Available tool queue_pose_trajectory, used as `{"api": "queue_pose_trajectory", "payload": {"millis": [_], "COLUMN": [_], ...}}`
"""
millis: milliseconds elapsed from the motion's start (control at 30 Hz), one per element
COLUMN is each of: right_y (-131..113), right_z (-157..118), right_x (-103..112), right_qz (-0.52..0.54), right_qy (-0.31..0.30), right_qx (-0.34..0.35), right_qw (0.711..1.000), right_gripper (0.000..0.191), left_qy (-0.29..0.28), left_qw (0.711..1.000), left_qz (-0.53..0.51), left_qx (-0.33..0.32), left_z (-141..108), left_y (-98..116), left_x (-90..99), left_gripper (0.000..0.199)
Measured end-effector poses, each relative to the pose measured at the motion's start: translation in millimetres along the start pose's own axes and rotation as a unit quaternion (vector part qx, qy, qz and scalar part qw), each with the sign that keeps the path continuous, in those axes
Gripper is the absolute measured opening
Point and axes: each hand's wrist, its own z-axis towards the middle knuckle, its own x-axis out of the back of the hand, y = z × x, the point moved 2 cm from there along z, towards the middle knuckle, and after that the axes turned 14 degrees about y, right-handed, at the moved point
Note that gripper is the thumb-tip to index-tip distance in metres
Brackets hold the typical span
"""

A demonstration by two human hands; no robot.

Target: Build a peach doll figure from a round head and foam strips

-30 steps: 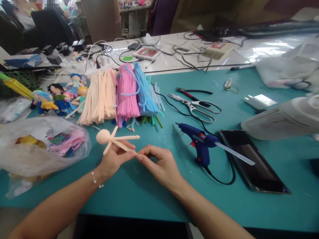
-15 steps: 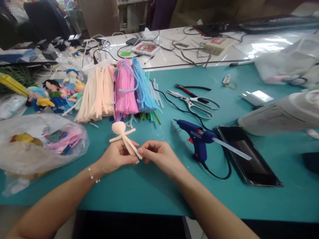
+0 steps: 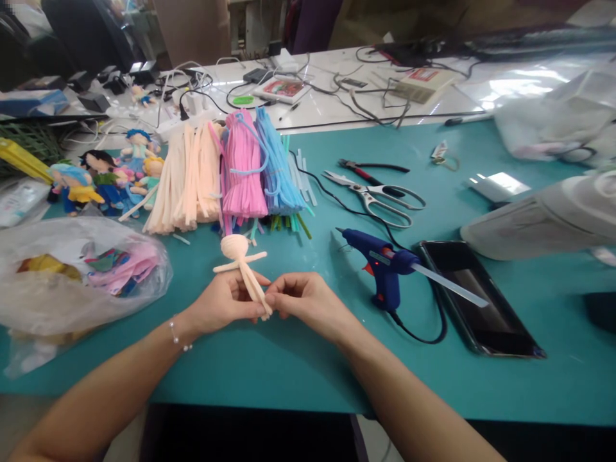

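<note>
A peach pipe-cleaner doll (image 3: 235,248) with a round coiled head, two straight arms and long legs is held over the green mat (image 3: 269,372). My left hand (image 3: 230,296) pinches its lower body and legs between thumb and fingers. At the leg ends, my right hand (image 3: 301,296) is closed, with thumb and forefinger gripping the tips. Just beyond the doll lie bundles of pipe cleaners: peach (image 3: 185,176), pink (image 3: 244,167) and blue (image 3: 279,163).
Right of my hands lie a blue glue gun (image 3: 385,263), a phone (image 3: 481,301), scissors (image 3: 375,196) and pliers (image 3: 368,173). A tumbler (image 3: 539,215) lies at far right. At left are a plastic bag of scraps (image 3: 139,298) and several finished dolls (image 3: 103,176).
The doll has turned a little more upright, its head shifting slightly right. Both hands keep their hold in nearly the same place.
</note>
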Motion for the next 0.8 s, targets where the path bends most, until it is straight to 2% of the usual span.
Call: {"api": "queue_pose_trajectory", "payload": {"millis": [300, 800], "right_y": [1.2, 3.4], "right_z": [0.1, 0.5], "right_x": [-0.6, -3.4], "right_qz": [-0.009, -0.008], "right_qy": [-0.002, -0.001], "right_qx": [0.015, 0.013], "right_qw": [1.0, 1.0], "right_gripper": [0.012, 0.012], "left_qy": [-0.028, 0.022], "left_qw": [0.999, 0.999], "left_qz": [-0.018, -0.026], "left_qx": [0.027, 0.0], "left_z": [-0.5, 0.8], "left_y": [1.7, -1.1], "left_x": [-0.5, 0.2], "left_gripper": [0.041, 0.034]}}
